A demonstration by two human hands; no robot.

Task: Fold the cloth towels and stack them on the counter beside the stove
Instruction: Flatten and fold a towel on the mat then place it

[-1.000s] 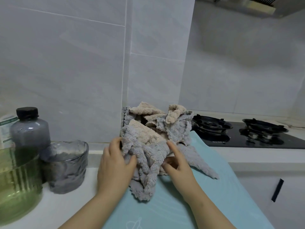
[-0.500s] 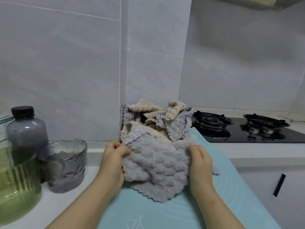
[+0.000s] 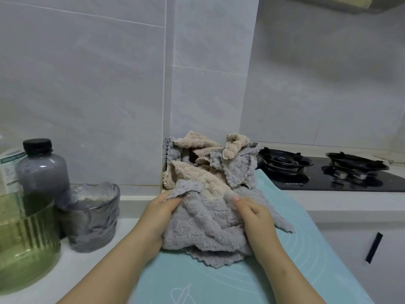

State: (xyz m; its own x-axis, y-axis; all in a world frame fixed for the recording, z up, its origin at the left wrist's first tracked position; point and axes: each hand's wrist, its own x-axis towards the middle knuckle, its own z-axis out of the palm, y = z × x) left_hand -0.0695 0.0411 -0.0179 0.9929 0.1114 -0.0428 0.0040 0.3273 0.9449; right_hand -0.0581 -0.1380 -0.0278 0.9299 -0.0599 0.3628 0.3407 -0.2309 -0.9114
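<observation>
A crumpled grey fleece towel (image 3: pixel 206 229) lies bunched on the teal mat (image 3: pixel 219 279) in front of me. My left hand (image 3: pixel 160 213) grips its upper left edge, fingers curled into the fabric. My right hand (image 3: pixel 254 216) pinches its upper right part. Behind it, against the tiled wall corner, a loose pile of beige and grey towels (image 3: pixel 208 165) is heaped. The stove (image 3: pixel 328 172) sits to the right of the pile.
At the left stand a dark grey bottle (image 3: pixel 41 174) with a black cap, a grey textured glass cup (image 3: pixel 92 218) and a green ribbed glass bowl (image 3: pixel 24 244). The counter edge drops off at the right, above a white cabinet with a black handle (image 3: pixel 373 247).
The grey towel, held spread between my hands half a second ago, now lies lower and more bunched on the mat. My right hand has moved inward to the left.
</observation>
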